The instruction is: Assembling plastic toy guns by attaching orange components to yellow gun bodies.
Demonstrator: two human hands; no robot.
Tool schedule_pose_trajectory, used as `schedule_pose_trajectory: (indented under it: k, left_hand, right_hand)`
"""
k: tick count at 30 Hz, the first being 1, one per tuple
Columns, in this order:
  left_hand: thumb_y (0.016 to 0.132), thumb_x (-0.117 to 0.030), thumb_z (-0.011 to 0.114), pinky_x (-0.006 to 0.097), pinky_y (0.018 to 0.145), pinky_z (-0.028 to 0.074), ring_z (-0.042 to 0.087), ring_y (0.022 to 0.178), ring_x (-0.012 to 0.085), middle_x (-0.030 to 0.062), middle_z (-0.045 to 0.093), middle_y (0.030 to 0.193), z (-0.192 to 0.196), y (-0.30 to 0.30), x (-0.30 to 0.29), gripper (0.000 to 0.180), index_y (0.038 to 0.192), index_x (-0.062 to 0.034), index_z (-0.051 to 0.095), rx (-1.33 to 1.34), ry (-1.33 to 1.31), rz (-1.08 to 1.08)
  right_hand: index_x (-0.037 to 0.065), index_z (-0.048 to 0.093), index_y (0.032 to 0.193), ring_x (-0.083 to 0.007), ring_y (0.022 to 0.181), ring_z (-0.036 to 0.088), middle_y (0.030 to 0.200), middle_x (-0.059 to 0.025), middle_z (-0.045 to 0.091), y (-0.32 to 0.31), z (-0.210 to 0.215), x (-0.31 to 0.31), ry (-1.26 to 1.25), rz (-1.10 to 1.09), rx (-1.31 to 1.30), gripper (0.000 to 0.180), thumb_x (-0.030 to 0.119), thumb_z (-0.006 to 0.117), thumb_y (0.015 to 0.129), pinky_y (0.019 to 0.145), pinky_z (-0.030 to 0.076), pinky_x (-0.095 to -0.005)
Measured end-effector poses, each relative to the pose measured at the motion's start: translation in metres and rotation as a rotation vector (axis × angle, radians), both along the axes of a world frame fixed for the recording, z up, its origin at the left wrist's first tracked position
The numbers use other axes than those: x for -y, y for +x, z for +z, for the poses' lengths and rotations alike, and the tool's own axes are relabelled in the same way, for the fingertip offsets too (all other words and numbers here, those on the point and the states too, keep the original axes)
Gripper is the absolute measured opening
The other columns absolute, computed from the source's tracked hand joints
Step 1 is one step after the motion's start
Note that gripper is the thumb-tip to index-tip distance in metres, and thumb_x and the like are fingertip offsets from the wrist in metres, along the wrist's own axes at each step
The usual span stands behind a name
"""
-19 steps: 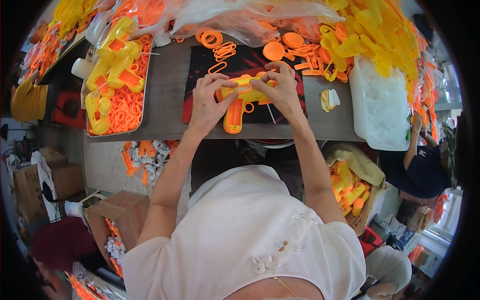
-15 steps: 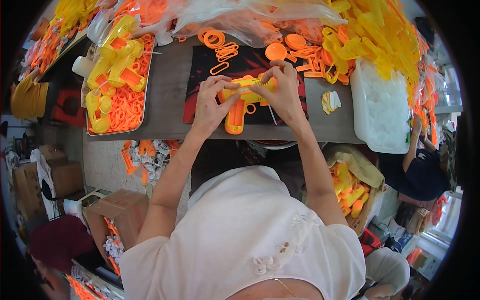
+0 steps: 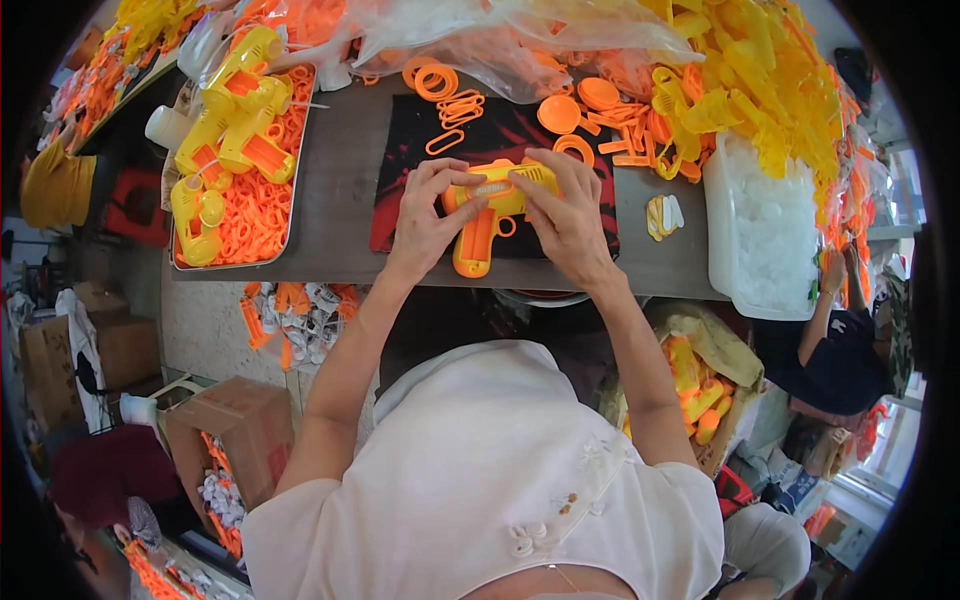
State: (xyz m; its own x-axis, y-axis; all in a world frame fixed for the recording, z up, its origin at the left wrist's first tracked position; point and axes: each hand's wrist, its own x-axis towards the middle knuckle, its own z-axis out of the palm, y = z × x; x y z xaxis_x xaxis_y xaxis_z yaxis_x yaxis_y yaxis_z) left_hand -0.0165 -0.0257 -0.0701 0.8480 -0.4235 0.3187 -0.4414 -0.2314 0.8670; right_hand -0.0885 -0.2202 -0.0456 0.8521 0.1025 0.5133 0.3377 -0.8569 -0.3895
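A yellow and orange toy gun point(image 3: 475, 238) is held over a black and red mat point(image 3: 415, 125), its handle pointing toward me. My left hand point(image 3: 428, 215) pinches the body at its left end, thumb below and fingers on top. My right hand point(image 3: 572, 212) closes around the right end, and its fingertips press on the side of the body. Between the two hands a small pale oval plate point(image 3: 490, 189) lies on that side. The fingers partly hide the toy's ends.
At left, a metal tray point(image 3: 292, 215) bears several toy guns point(image 3: 240, 120) and orange rings. Orange discs point(image 3: 559, 114) and loose orange parts lie beyond the mat. On the right are small oval plates point(image 3: 663, 216), a white tub point(image 3: 738, 262) of clear pieces and a yellow heap point(image 3: 760, 70).
My right hand has shifted slightly down and to the right, and its fingers now bend over the toy gun's side. An orange ring beyond it has come into sight. My left hand keeps its hold.
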Motion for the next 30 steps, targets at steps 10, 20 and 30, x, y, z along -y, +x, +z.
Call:
schedule_pose_trajectory:
  k: [10, 20, 30]
  left_hand:
    - [0.074, -0.009, 0.074, 0.037, 0.085, 0.047, 0.057, 0.1, 0.0248, 0.0055, 0.06, 0.107, -0.003, -0.004, 0.003, 0.021, 0.094, -0.0108, 0.072, 0.503, 0.102, 0.023]
    - [0.073, -0.005, 0.074, 0.037, 0.085, 0.048, 0.056, 0.1, 0.0278, 0.0079, 0.059, 0.109, -0.003, -0.004, 0.004, 0.024, 0.096, -0.0101, 0.072, 0.479, 0.097, -0.009]
    - [0.087, 0.004, 0.058, 0.034, 0.11, 0.032, 0.036, 0.135, 0.0203, 0.0113, 0.038, 0.143, -0.007, -0.01, -0.025, 0.056, 0.14, -0.0035, 0.042, -0.165, -0.474, 0.018]
  right_hand:
    - [0.005, 0.061, 0.121, -0.0247, 0.118, 0.052, 0.124, -0.0108, 0.056, 0.021, -0.005, 0.016, 0.452, 0.137, -0.276, 0.033, 0.01, 0.062, 0.088, 0.1, 0.041, -0.0342]
    - [-0.007, 0.051, 0.126, -0.018, 0.106, 0.058, 0.116, -0.0136, 0.061, 0.069, -0.013, 0.031, 0.483, 0.289, -0.707, 0.053, 0.025, 0.07, 0.087, 0.092, 0.047, -0.0298]
    - [0.006, 0.051, 0.133, -0.026, 0.119, 0.047, 0.125, -0.0119, 0.055, 0.035, -0.001, 0.011, 0.502, 0.381, -0.491, 0.065, 0.03, 0.075, 0.078, 0.101, 0.038, -0.0374]
